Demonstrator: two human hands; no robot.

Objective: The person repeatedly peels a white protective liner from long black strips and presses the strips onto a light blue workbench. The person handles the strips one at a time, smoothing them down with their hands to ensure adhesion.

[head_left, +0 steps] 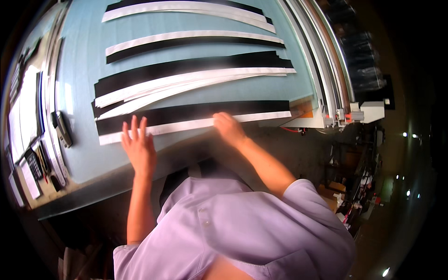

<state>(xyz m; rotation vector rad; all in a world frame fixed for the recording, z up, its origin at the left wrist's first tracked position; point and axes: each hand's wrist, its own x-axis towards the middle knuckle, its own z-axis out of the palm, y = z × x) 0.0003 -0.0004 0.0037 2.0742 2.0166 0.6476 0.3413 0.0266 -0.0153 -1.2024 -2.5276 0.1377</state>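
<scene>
The left hand [141,150] lays its fingers [134,127], spread and gripping nothing, along a long, flat black strip with white border [196,114]; the right hand's [230,130] fingers curl at its near edge, hold unclear. Similar strips [196,45] lie beyond the fingers; smooth blue surface [88,151] stretches leftward, metal rails [324,56] rightward.

A workshop: blue worktable [80,102], long metal rails [322,56].
</scene>
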